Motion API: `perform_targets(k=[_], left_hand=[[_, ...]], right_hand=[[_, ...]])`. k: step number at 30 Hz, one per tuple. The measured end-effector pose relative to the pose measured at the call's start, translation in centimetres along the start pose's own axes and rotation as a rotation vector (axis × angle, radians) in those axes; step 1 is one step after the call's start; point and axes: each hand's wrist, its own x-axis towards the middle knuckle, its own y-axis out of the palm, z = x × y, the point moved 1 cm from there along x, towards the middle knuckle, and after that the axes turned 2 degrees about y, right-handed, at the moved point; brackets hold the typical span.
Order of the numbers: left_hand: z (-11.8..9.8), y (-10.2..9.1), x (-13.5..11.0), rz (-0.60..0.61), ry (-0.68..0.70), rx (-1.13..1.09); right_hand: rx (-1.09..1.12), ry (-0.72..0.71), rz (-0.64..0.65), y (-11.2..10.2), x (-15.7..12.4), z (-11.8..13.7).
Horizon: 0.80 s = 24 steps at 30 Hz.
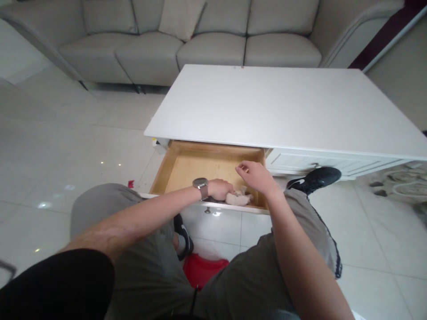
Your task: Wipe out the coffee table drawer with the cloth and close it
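A wooden drawer (187, 166) stands pulled out from a white low table (283, 106). My left hand (220, 189), with a watch on the wrist, reaches into the drawer's near right corner and is closed on a crumpled pale cloth (239, 198). My right hand (255, 174) hovers just above that cloth with its fingers loosely curled and nothing visible in them. The drawer's bottom looks bare apart from the cloth.
A beige sectional sofa (200, 40) lines the back. My knees in grey shorts frame the drawer, one black shoe (315, 178) by the table's right side. A red object (202, 269) lies on the tiled floor between my legs. A patterned rug (403, 178) lies at right.
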Motion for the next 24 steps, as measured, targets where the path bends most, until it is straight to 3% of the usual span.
perform_targets(k=[7, 10, 12, 14, 20, 22, 24], left_hand=[[8.5, -0.3, -11.6, 0.299, -0.53, 0.124], [9.3, 0.0, -13.2, 0.251, -0.48, 0.08], [8.2, 0.2, -12.2, 0.181, -0.409, 0.06], [5.9, 0.3, -9.6, 0.101, -0.335, 0.041], [-4.5, -0.2, 0.2, -0.256, -0.033, -0.119], [-7.0, -0.3, 1.6, -0.369, 0.073, -0.175], [-8.1, 0.1, 1.3, -0.421, 0.14, -0.14]], right_hand=[[-0.049, -0.023, 0.072, 0.0, -0.7, 0.7], [-0.059, -0.036, 0.071, 0.0, -0.9, 0.9], [-0.074, -0.046, 0.076, 0.2, -1.0, 1.1], [-0.087, -0.053, 0.086, 0.3, -1.0, 1.2], [-0.056, -0.055, 0.015, -0.2, -0.3, -0.2], [-0.033, -0.017, -0.049, -0.8, 0.0, -1.3], [-0.012, 0.033, -0.108, -1.4, 0.1, -2.1]])
